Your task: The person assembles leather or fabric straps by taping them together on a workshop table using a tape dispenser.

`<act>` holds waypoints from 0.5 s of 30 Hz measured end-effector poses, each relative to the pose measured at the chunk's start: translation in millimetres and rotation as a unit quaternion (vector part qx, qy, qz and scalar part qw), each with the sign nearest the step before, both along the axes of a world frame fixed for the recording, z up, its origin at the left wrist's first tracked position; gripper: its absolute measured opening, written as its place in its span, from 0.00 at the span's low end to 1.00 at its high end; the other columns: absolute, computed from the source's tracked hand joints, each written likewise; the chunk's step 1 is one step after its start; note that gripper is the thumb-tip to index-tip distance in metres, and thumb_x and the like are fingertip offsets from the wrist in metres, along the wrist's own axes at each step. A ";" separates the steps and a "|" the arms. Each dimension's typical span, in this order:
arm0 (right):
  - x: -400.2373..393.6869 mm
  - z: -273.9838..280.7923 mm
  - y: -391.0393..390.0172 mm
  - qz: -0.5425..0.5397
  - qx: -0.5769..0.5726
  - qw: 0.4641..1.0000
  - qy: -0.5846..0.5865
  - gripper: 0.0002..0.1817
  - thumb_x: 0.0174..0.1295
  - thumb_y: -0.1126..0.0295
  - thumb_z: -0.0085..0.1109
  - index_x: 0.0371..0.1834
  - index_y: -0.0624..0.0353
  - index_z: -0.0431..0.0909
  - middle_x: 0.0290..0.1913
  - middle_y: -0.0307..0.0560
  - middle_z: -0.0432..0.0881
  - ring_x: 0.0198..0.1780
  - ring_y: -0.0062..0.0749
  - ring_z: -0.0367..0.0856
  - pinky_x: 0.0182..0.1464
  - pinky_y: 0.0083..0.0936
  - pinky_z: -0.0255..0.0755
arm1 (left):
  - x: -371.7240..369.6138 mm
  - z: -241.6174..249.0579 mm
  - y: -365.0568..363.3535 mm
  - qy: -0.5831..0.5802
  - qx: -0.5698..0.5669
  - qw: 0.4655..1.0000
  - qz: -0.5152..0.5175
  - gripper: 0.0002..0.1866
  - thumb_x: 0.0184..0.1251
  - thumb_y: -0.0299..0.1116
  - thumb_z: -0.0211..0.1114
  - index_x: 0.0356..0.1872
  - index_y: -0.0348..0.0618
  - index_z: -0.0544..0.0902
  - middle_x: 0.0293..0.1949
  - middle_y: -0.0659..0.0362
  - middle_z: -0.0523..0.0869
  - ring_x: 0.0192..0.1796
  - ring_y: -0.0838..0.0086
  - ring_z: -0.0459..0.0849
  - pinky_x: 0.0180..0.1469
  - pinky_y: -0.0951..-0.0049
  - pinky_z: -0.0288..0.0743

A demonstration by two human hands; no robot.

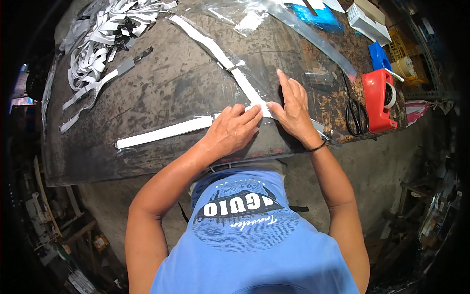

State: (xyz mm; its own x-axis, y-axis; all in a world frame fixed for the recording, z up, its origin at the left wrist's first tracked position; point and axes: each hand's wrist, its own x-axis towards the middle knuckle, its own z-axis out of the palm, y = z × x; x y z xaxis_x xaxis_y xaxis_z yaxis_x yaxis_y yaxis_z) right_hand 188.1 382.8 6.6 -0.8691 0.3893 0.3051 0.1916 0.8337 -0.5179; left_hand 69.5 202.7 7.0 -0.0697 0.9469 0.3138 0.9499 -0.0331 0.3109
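A white strap (247,87) in clear plastic wrap runs diagonally down the dark table to both hands. A second white strap (164,134) lies to the left and reaches my left hand (235,127). That hand rests palm down where the straps meet, its fingers bent together and pressing on the white material; what lies under them is partly hidden. My right hand (293,109) is beside it, thumb touching the strap junction and fingers raised and spread, holding nothing.
On the worn table (161,88), a pile of white straps (93,61) lies at upper left. Black scissors (357,116), a red tape dispenser (375,100), a blue object (379,56) and a white box (368,23) are at right. Clear plastic (313,34) lies at the top.
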 end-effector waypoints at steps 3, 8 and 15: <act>1.2 -0.5 0.2 -0.002 0.000 1.000 -0.021 0.46 0.54 0.67 0.68 0.77 0.54 0.54 0.63 0.55 0.69 0.67 0.50 0.64 0.70 0.41 0.53 | -0.5 -0.8 -0.1 -0.001 0.000 1.000 0.000 0.24 0.53 0.30 0.70 0.54 0.40 0.81 0.60 0.61 0.79 0.44 0.66 0.76 0.46 0.67 0.74; 1.0 2.3 2.8 0.005 -0.031 0.998 -0.051 0.44 0.56 0.63 0.65 0.76 0.56 0.54 0.64 0.56 0.68 0.70 0.53 0.61 0.72 0.48 0.49 | -0.1 1.0 -0.3 -0.006 -0.001 1.000 0.000 0.24 0.54 0.30 0.69 0.55 0.40 0.81 0.60 0.61 0.79 0.44 0.67 0.76 0.46 0.67 0.74; -6.2 2.5 5.2 -0.014 -0.060 0.996 -0.068 0.44 0.56 0.63 0.64 0.76 0.58 0.54 0.65 0.57 0.67 0.68 0.51 0.62 0.72 0.42 0.50 | -0.7 2.9 0.8 0.003 0.000 1.000 -0.004 0.21 0.55 0.30 0.69 0.52 0.38 0.82 0.58 0.61 0.79 0.43 0.67 0.76 0.46 0.68 0.74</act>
